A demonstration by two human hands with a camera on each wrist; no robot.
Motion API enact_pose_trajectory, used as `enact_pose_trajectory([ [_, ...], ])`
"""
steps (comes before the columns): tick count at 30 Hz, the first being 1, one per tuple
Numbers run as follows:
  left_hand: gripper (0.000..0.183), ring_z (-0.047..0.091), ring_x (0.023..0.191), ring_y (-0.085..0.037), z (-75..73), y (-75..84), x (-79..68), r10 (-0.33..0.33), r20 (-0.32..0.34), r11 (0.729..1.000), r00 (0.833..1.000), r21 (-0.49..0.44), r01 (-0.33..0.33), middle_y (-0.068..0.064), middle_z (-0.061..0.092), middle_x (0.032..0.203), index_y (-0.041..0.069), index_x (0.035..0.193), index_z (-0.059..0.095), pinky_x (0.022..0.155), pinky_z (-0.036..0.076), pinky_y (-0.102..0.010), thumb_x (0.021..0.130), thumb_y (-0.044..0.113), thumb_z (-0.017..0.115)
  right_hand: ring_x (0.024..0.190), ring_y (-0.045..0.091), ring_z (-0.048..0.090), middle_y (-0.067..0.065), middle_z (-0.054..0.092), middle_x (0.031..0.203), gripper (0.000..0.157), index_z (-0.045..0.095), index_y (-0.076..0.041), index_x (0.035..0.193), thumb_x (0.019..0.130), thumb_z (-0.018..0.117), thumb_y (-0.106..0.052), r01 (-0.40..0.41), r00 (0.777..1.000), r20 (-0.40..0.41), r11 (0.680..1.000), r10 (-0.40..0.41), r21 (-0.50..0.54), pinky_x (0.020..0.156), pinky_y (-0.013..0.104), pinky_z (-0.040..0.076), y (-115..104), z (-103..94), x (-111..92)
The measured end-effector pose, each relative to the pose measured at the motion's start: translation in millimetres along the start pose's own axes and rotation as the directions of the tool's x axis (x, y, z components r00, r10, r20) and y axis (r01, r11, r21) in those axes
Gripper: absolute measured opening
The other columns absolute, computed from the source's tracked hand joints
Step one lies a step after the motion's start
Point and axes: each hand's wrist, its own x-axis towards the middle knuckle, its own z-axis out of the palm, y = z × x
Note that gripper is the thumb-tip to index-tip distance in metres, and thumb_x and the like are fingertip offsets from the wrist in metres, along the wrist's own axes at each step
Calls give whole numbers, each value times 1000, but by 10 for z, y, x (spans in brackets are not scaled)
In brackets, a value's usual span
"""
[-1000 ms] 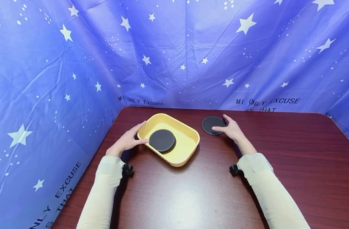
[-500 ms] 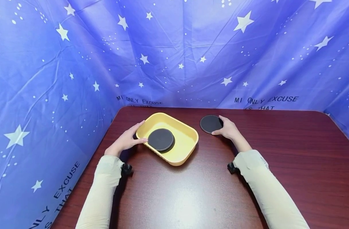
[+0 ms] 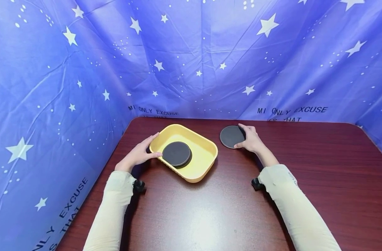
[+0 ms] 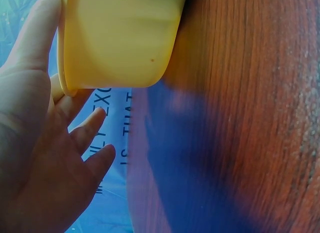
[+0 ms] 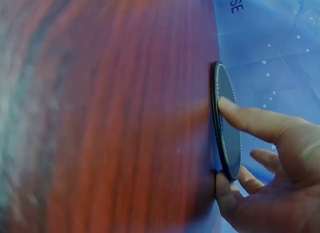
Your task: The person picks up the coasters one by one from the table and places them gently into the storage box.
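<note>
A yellow plastic basin [image 3: 198,167] stands on the table, turned at an angle. My left hand [image 3: 137,154] holds its left corner, thumb and index finger at the rim; in the left wrist view the other fingers stick out below the basin wall [image 4: 120,38]. Inside, toward the left, lies a short stack of round black coasters [image 3: 176,153]. Right of the basin, my right hand [image 3: 253,141] pinches another round black coaster [image 3: 231,136] at its right edge. The right wrist view shows the thumb on the face of this stitched-edge coaster [image 5: 230,143] and a fingertip at its edge.
The dark red wooden table [image 3: 319,167] stretches wide to the right and toward me. A blue star-printed curtain [image 3: 206,80] hangs close behind its far edge and along the left side. A black wrist strap mount [image 3: 257,184] sits at the right cuff.
The right hand has shifted its hold from thumb over the coaster's face to a pinch at its right edge. Left hand, basin and stack stay where they were.
</note>
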Motion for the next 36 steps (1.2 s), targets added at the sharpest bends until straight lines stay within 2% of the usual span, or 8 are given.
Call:
enact_pose_trajectory([
  [3,94,20,153,-36,2,9,0,-5,0,1000,1000,-3,5,-14,26,165,16,160,23,124,20,-55,86,38,77,130,49,43,38,36,146,85,34,10,149,78,78,-4,-24,1000,-4,1000,24,19,111,53,39,17,-39,-20],
  [6,94,20,154,-37,4,17,5,-9,-3,1000,1000,-4,9,-14,26,165,16,160,24,124,20,-56,86,39,77,116,41,59,34,51,138,73,40,9,147,83,73,-3,-67,998,-14,995,68,67,92,34,51,45,-66,-49],
  [9,94,20,153,-37,9,15,15,-2,-6,1000,1000,6,2,-16,26,165,15,160,24,124,20,-56,86,38,77,99,21,66,34,58,132,65,43,7,146,86,69,0,-84,996,-28,982,90,171,76,15,50,63,-83,-81],
  [11,93,21,153,-38,12,15,16,2,-7,1000,1000,10,-2,-16,27,164,14,160,25,124,21,-56,86,37,77,90,7,64,36,56,132,62,42,8,146,88,66,5,-88,995,-13,951,96,295,72,9,50,66,-89,-103],
  [15,93,23,152,-38,14,22,11,4,-10,1000,1000,6,-4,-16,28,164,14,159,25,124,21,-55,85,35,78,81,-6,62,34,56,129,62,39,9,148,90,60,12,-110,994,35,842,108,528,75,12,57,50,-101,-143],
  [20,93,23,152,-38,14,26,3,4,-11,1000,1000,6,-4,-16,28,164,14,159,26,124,22,-55,85,36,78,79,-4,67,-1,68,102,63,39,8,148,89,61,13,-123,991,41,759,126,639,76,17,59,12,-139,-183],
  [24,93,23,152,-38,9,32,0,2,-8,1000,1000,5,-2,-16,28,164,13,159,26,124,22,-55,85,35,78,79,-4,68,-16,66,91,63,39,6,149,90,61,12,-120,990,31,729,135,674,76,16,59,-47,-184,-211],
  [36,93,24,152,-37,-7,39,1,7,-7,1000,1000,9,-7,-16,28,164,13,159,25,124,22,-55,86,35,78,78,-3,69,-20,67,89,60,41,8,147,91,63,10,-83,991,-16,696,134,713,75,17,59,-282,-264,-230],
])
